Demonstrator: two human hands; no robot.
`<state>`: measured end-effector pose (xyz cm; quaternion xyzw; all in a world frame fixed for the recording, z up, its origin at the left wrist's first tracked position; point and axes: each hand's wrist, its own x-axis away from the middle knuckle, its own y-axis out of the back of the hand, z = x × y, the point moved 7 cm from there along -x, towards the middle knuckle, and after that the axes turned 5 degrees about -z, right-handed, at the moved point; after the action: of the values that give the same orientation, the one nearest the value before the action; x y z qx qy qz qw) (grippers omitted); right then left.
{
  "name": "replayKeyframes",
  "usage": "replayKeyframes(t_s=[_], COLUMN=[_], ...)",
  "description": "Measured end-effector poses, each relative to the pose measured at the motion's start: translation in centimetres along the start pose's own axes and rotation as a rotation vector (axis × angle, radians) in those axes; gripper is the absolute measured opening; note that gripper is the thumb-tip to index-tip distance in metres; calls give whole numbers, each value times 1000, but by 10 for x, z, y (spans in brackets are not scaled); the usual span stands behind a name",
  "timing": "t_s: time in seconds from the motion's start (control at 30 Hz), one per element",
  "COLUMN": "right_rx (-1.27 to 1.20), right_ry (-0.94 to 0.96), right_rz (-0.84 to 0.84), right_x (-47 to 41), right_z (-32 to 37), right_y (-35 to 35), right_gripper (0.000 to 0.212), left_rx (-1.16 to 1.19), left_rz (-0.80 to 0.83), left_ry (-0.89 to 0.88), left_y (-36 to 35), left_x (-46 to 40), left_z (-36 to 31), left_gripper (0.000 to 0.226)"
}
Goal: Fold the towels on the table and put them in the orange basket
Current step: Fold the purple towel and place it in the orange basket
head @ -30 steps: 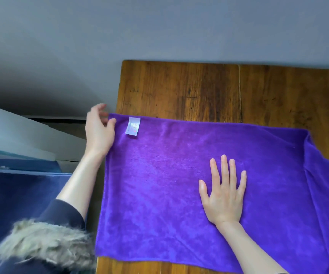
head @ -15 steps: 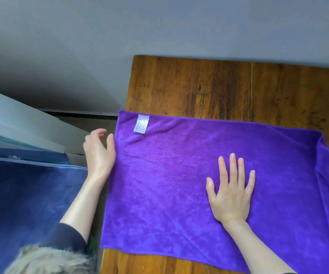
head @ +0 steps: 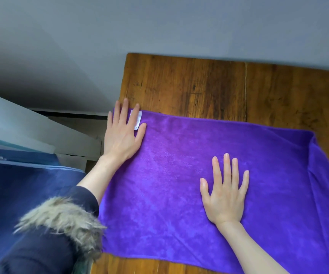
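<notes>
A purple towel (head: 179,175) lies spread flat on the wooden table (head: 199,86), its right part folded over and running out of view. My left hand (head: 123,133) lies flat with straight fingers on the towel's far left corner, partly covering the white label (head: 138,120). Near the towel's middle, my right hand (head: 224,191) presses down flat, fingers spread. The orange basket is not in view.
A grey wall (head: 159,26) stands behind the table. Left of the table are a white ledge (head: 31,129) and something dark blue (head: 21,184). A fur-trimmed dark sleeve (head: 60,218) sits at the lower left. Bare wood shows beyond the towel.
My left hand has moved from beside the towel's left edge onto its far left corner and now lies flat there. The right hand has stayed in place.
</notes>
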<state>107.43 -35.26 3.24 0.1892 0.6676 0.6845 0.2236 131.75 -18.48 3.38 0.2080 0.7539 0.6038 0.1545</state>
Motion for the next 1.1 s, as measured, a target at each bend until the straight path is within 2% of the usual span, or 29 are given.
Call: replayKeyframes(t_s=[0.07, 0.17, 0.27, 0.37, 0.43, 0.53, 0.6, 0.7, 0.8, 0.87, 0.97, 1.1], right_rx=[2, 6, 0, -47, -202, -615, -687, -597, -504, -465, -447, -398], right_ry=[-1, 2, 1, 10, 26, 17, -34, -152, -347, -506, -691, -655], right_rz=[5, 20, 37, 45, 67, 74, -40, -267, -383, -350, -155, 104], right_x=[1, 0, -1, -3, -3, -5, -7, -7, -3, -1, -3, -13], right_z=[0, 2, 3, 9, 11, -9, -44, -114, -195, -243, -295, -309], right_y=[-1, -2, -2, 6, 13, 32, 53, 83, 93, 87, 65, 44], right_gripper=[63, 62, 62, 57, 52, 47, 45, 36, 26, 22, 23, 30], left_rx=[-71, -33, -3, 15, 29, -6, -21, -4, 24, 43, 47, 4], left_rz=[8, -14, -20, 41, 118, 152, 139, 119, 131, 138, 133, 154], left_ry=[30, 77, -18, -81, -73, -80, -115, -210, -289, -336, -391, -380], left_y=[-2, 3, 4, -2, -12, -18, -19, -25, -35, -43, -54, -76], left_x=[4, 13, 38, 69, 88, 104, 109, 115, 122, 124, 118, 112], left_z=[-1, -16, -59, -98, -113, -134, -160, -217, -277, -310, -351, -377], left_gripper=[62, 60, 58, 57, 56, 59, 58, 55, 52, 52, 51, 53])
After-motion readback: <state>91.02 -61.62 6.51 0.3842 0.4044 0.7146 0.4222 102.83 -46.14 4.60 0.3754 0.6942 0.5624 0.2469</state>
